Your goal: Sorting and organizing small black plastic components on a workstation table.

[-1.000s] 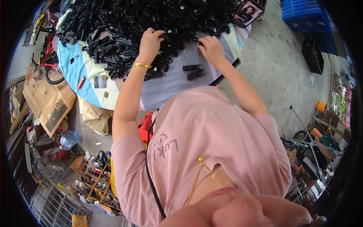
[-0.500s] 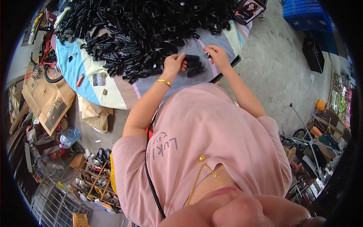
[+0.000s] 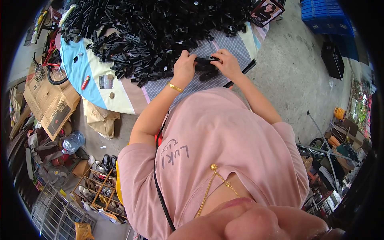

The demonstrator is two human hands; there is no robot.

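Observation:
My left hand (image 3: 185,69) and my right hand (image 3: 227,64) face each other over the near edge of a cloth-covered table (image 3: 122,94). Between them is a long black plastic piece (image 3: 205,61), its ends pinched by the fingers of both hands. Its exact kind is too small to make out. Just below it, more dark pieces (image 3: 208,75) of similar look lie on the patterned cloth. A large heap of black plastic pieces (image 3: 136,40) spreads over the table beyond and left of my hands.
On the table's left lie a red lighter (image 3: 85,82), a small card (image 3: 106,81) and a brown block (image 3: 111,95). A framed picture (image 3: 267,13) stands at the far right edge. Blue crates (image 3: 326,18) and a black box (image 3: 332,59) sit on the floor to the right.
My right hand has moved left toward my left hand, carrying a small dark piece seen in its fingers before. Both hands now meet at the long black piece.

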